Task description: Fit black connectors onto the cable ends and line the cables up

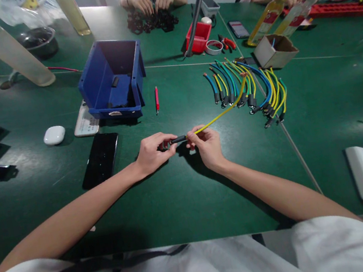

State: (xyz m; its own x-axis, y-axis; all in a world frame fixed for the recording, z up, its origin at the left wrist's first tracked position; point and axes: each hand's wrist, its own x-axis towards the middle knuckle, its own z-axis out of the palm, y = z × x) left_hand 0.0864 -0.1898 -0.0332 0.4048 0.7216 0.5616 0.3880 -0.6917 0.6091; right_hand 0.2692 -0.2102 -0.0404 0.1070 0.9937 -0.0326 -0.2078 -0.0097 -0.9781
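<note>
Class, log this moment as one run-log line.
left hand: pinches black connector | right hand: grips yellow wire | behind: wire bundle, blue bin | surface: green table

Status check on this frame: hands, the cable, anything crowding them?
Left hand and right hand both pinch the yellow cable at its black end. Black phone lies left; nothing between.

Both hands meet over the green bench [192, 199] — the left hand [151, 152] pinches the black end piece [178, 140] of a yellow wire [223, 116], and the right hand [208, 146] closes its grip on the wire just beside that piece. The wire runs up and right toward a fan of coloured wires [250, 89]. Behind the hands lie a black phone [101, 158], a blue bin [113, 80] and a red pen [156, 99] — two other people sit at the far edge.
</note>
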